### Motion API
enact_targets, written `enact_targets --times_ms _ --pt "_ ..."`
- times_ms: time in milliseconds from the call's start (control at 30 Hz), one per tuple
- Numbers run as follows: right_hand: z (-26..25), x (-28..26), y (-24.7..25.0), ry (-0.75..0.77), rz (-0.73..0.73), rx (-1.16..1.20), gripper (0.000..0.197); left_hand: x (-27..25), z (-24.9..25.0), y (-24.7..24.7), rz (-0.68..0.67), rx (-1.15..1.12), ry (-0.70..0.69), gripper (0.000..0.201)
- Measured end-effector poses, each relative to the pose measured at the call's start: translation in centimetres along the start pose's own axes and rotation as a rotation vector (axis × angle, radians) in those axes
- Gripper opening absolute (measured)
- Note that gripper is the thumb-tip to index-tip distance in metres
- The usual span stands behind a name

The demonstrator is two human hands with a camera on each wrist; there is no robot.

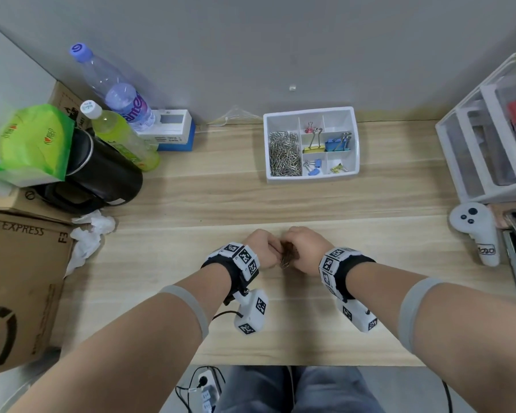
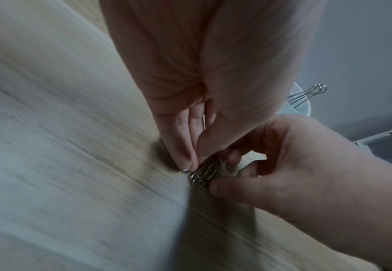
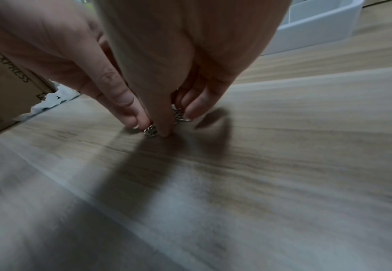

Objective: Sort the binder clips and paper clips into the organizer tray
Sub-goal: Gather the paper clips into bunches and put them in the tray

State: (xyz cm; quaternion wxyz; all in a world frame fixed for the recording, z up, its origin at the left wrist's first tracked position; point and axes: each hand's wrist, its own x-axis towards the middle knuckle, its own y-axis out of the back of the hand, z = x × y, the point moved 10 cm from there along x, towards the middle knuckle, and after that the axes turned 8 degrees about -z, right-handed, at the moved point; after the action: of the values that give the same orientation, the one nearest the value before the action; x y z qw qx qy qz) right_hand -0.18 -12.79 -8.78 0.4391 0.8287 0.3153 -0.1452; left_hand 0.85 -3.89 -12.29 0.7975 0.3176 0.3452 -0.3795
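Observation:
A small bunch of silver paper clips [image 1: 288,257] lies on the wooden table [image 1: 221,198] near its front edge. My left hand [image 1: 276,251] and right hand [image 1: 292,248] meet over it, and both pinch the bunch from opposite sides. In the left wrist view my left fingertips [image 2: 187,165] press the paper clips [image 2: 204,176] against the right thumb [image 2: 227,187]. From the right wrist, the paper clips [image 3: 151,131] show under my right thumb [image 3: 164,126]. The white organizer tray [image 1: 310,177] stands at the back, holding a paper clip pile [image 1: 283,153] and coloured binder clips [image 1: 337,144] in separate compartments.
Two bottles [image 1: 122,105], a black kettle [image 1: 102,171], a green packet and a cardboard box [image 1: 18,278] crowd the left side, with crumpled tissue [image 1: 87,234] beside them. A white controller [image 1: 474,231] and a clear drawer unit [image 1: 495,129] stand on the right.

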Motion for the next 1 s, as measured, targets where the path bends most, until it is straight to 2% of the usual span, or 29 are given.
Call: enact_targets --times_ms 133,233,333,467,600,800,1000 --pt "0.1 -0.4 -0.2 -0.009 -0.019 -0.056 0.044 -0.7 -0.9 1.1 0.094 0.06 0.027 0.025" --pt "0.3 -0.4 -1.0 -0.007 -0.039 -0.057 0.054 -1.3 -0.7 0.7 0.071 0.105 0.029 0.025" --pt "0.1 -0.4 -1.2 0.008 -0.017 -0.017 0.043 -1.5 0.1 -0.9 -0.004 0.146 0.01 0.03" --pt "0.1 -0.4 -1.3 0.005 -0.006 0.02 0.027 -1.7 0.8 -1.8 -0.032 0.133 -0.001 0.038" --pt "0.2 -0.5 -1.4 0.005 0.005 0.036 0.023 -1.9 0.4 -1.5 -0.041 0.065 0.013 0.031" --pt "0.4 -0.6 -1.6 -0.02 0.006 0.005 0.017 -2.2 0.0 -0.6 0.041 -0.084 0.047 0.027" --pt "0.7 -0.7 -1.9 -0.031 0.0 0.01 0.017 -2.2 -0.6 -1.1 0.035 -0.133 0.092 0.024"
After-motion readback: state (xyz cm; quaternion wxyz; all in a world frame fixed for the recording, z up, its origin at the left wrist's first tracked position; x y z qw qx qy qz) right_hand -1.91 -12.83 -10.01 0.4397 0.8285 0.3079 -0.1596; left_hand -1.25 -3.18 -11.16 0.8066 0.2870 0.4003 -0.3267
